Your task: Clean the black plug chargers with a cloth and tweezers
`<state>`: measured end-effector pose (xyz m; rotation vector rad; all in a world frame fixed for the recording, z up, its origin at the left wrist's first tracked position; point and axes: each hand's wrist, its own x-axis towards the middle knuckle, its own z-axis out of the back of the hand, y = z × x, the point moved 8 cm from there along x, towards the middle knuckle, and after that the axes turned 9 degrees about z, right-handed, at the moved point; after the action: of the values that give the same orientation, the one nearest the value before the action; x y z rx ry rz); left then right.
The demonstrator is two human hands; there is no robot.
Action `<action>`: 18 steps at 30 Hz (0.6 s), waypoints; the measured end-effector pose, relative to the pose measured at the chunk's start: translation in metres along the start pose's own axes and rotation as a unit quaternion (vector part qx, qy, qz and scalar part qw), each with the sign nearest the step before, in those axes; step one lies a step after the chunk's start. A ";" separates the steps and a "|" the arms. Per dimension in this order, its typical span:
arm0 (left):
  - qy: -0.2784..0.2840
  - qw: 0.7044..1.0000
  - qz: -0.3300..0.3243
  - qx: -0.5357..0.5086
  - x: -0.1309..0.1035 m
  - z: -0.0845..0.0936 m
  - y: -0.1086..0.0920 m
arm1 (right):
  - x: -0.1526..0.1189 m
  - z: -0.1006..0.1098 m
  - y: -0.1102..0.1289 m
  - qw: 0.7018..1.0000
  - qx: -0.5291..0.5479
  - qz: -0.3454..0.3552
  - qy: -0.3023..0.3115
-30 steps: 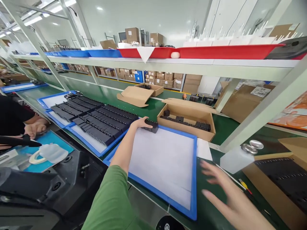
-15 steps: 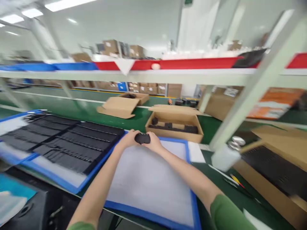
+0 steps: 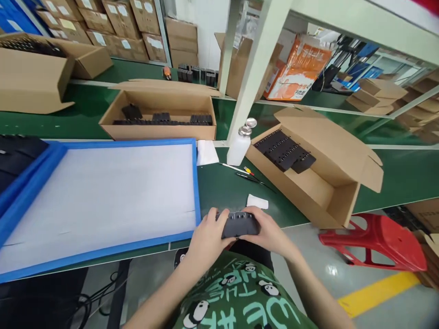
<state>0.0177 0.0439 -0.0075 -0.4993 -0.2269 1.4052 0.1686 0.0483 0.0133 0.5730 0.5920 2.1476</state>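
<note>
A small stack of black parts [image 3: 239, 225] is held between both hands at the bench's front edge, close to my body. My left hand [image 3: 211, 235] grips its left end, fingers on top and thumb below. At the right end, my right hand [image 3: 265, 228] is closed round it. A white slip [image 3: 257, 201] lies on the green bench just beyond my right hand. To the left is a white panel with a blue frame [image 3: 196, 183]. An open carton [image 3: 295, 196] at the right holds rows of black parts [image 3: 283, 148].
Behind the panel stands an open carton [image 3: 157, 132] with black parts inside. A white pump bottle [image 3: 239, 148], tweezers [image 3: 247, 177] and a white cloth [image 3: 206, 152] are near the shelf post [image 3: 255, 59]. A red stool [image 3: 377, 240] stands at the right.
The view has turned right and down. Both hands have come back from the far edge of the blue-framed panel to near my body, still holding black parts.
</note>
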 end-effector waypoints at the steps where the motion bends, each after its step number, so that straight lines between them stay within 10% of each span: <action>1: 0.010 1.000 0.006 0.003 0.000 -0.005 0.001 | -0.008 -0.002 -0.007 1.000 0.002 -0.002 -0.002; 9: -0.044 0.996 -0.060 -0.052 -0.017 0.038 0.023 | -0.029 0.032 -0.066 0.988 -0.041 -0.056 -0.138; 13: 0.004 0.991 -0.098 -0.091 -0.010 0.025 0.018 | -0.020 0.014 -0.076 0.981 -0.069 -0.062 -0.168; 18: -0.022 0.986 -0.165 -0.022 -0.003 0.011 -0.019 | -0.046 0.045 -0.046 0.944 -0.125 -0.096 -0.289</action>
<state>0.0289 0.0414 0.0114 -0.4443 -0.3606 1.0900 0.2479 0.0462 0.0128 0.9112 0.0449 1.7155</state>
